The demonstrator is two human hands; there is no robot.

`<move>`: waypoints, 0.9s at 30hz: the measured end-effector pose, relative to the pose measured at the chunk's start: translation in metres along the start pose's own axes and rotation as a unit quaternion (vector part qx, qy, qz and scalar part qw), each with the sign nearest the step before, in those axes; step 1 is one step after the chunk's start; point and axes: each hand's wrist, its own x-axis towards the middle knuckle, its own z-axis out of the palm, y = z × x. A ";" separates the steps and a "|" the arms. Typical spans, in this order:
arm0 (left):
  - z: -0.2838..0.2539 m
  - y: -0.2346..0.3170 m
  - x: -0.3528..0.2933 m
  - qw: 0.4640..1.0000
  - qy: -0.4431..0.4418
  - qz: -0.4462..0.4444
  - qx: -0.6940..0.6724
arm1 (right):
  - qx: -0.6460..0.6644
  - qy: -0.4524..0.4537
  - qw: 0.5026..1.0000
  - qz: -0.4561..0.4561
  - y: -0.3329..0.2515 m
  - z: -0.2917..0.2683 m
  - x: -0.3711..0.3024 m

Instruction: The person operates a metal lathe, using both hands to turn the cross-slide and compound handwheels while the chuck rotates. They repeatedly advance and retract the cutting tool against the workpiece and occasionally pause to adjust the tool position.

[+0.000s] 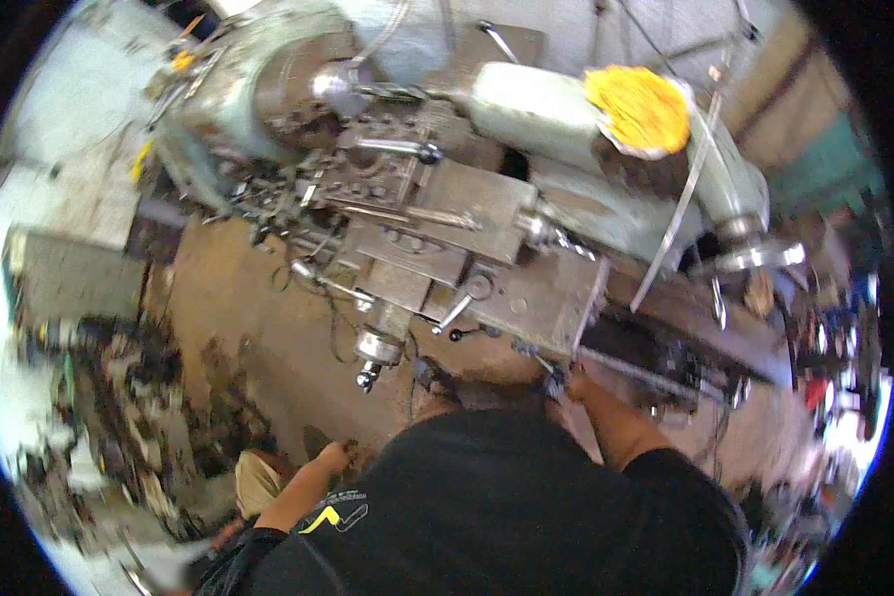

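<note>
A large metalworking lathe stands in front of me, with its round chuck (340,89) at the far left and a drill bit (395,90) in line with it. My right hand (574,383) is at the end of a short lever (541,360) on the front of the carriage (536,293), and its fingers seem closed round it. Low on the left, my left hand (335,458) hangs away from the machine; its fingers are blurred and partly hidden. Between my hands and the chuck are a ball-ended crank handle (368,375) and a tool-post handle (392,147).
A yellow cloth (641,107) lies on the pale green tailstock (536,104). Its handwheel (755,255) is at the right, near a long metal rod (677,204). Metal parts (119,427) are heaped on the left beside the brown floor (233,298).
</note>
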 end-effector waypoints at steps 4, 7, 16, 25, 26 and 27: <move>0.024 0.071 -0.043 0.956 0.061 -0.054 -0.283 | -0.124 -0.088 0.985 -0.086 0.029 0.020 0.027; 0.047 0.103 -0.067 0.970 0.043 -0.045 -0.235 | -0.194 -0.128 0.963 -0.134 0.050 0.036 0.044; 0.106 0.096 -0.088 0.988 -0.078 -0.110 -0.075 | -0.328 -0.173 0.896 -0.243 0.077 0.053 0.087; 0.084 0.128 -0.089 0.969 0.054 -0.088 -0.224 | -0.467 -0.218 0.794 -0.322 0.104 0.069 0.122; 0.083 0.131 -0.089 0.971 0.045 -0.094 -0.214 | -0.488 -0.231 0.777 -0.325 0.106 0.071 0.125; 0.083 0.134 -0.089 0.973 0.035 -0.100 -0.204 | -0.510 -0.245 0.757 -0.327 0.109 0.074 0.128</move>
